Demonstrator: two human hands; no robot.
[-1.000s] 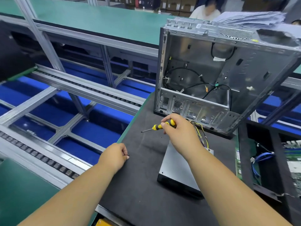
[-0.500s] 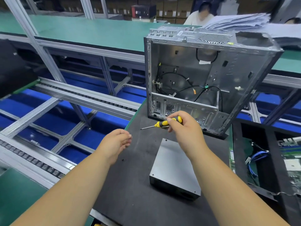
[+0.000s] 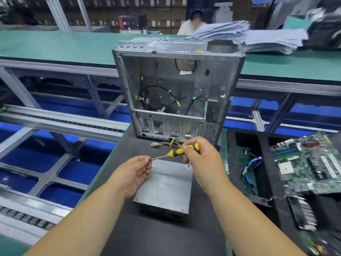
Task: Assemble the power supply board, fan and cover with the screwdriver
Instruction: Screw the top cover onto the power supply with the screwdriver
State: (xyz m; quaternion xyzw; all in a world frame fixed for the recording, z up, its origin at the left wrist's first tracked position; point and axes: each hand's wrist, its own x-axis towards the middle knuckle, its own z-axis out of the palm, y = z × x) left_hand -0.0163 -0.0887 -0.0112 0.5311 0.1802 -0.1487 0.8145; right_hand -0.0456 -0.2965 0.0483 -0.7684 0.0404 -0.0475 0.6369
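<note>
A grey metal power supply box (image 3: 166, 187) lies flat on the black mat (image 3: 162, 235), its yellow and black cable bundle (image 3: 171, 144) trailing toward an open, upright computer case (image 3: 177, 93) behind it. My right hand (image 3: 201, 156) grips the yellow and black handle of a screwdriver (image 3: 177, 151) above the box's far edge. The shaft points left. My left hand (image 3: 134, 170) pinches at the shaft's tip with fingertips; whether a screw sits there is too small to tell.
A black tray (image 3: 262, 193) at the right holds a green motherboard (image 3: 310, 163) and blue cables. A conveyor frame (image 3: 60, 122) with blue floor below runs along the left. A stack of papers (image 3: 258, 36) lies on the green bench behind the case; a person sits beyond.
My left hand rose from the mat's left edge and moved right to the screwdriver tip. The right hand kept its grip on the handle. The view shifted, so case and box appear more central.
</note>
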